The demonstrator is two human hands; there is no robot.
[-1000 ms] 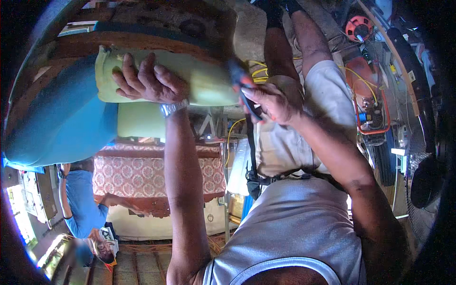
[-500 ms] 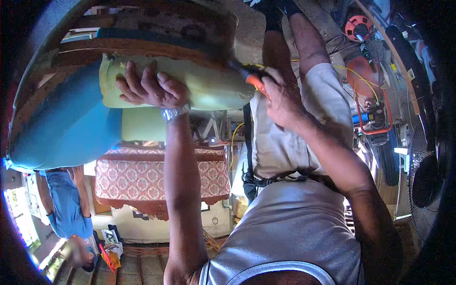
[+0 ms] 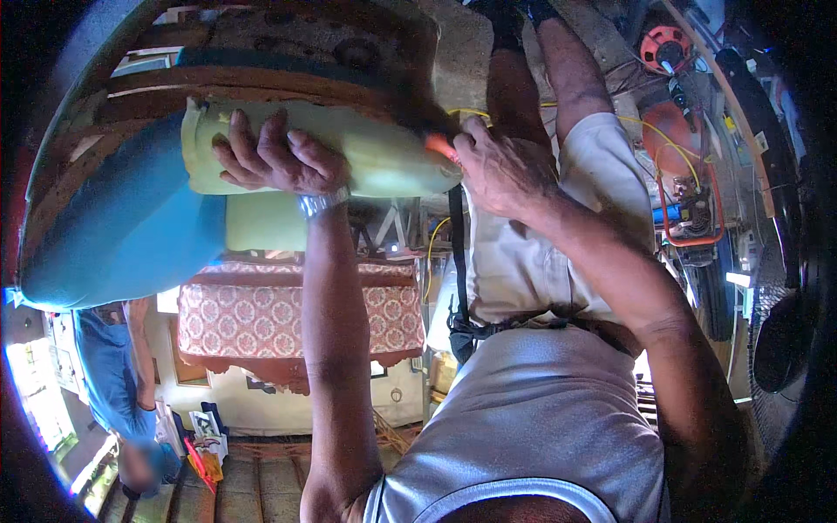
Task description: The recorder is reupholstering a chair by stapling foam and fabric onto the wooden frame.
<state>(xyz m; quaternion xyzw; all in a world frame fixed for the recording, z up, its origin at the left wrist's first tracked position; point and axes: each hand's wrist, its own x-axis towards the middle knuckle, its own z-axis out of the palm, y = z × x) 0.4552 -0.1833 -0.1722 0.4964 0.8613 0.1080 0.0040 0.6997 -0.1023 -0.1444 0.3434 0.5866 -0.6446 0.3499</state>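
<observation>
My left hand (image 3: 281,157) is closed over a pale yellow-green padded roll (image 3: 384,148), its fingers spread and bent against the surface. A metal-band watch is on that wrist. The roll runs along a brown wooden rail (image 3: 261,85) of a furniture frame, with blue covering (image 3: 131,218) beside it. At the roll's right end my right hand (image 3: 506,170) is wrapped round an orange-handled tool (image 3: 442,146). The far end of that tool is dark and blurred, so its kind cannot be made out.
A patterned red-and-white cloth (image 3: 279,314) hangs below the frame. Another person (image 3: 113,375) in blue stands at the left. On the right are an orange cable reel (image 3: 664,50), a yellow hose (image 3: 667,135), a red-framed machine (image 3: 693,218) and a fan (image 3: 779,340).
My right hand has moved slightly left and up with the tool, whose dark end has swung toward the wooden rail. My left hand stays on the roll. The other person's arms have shifted.
</observation>
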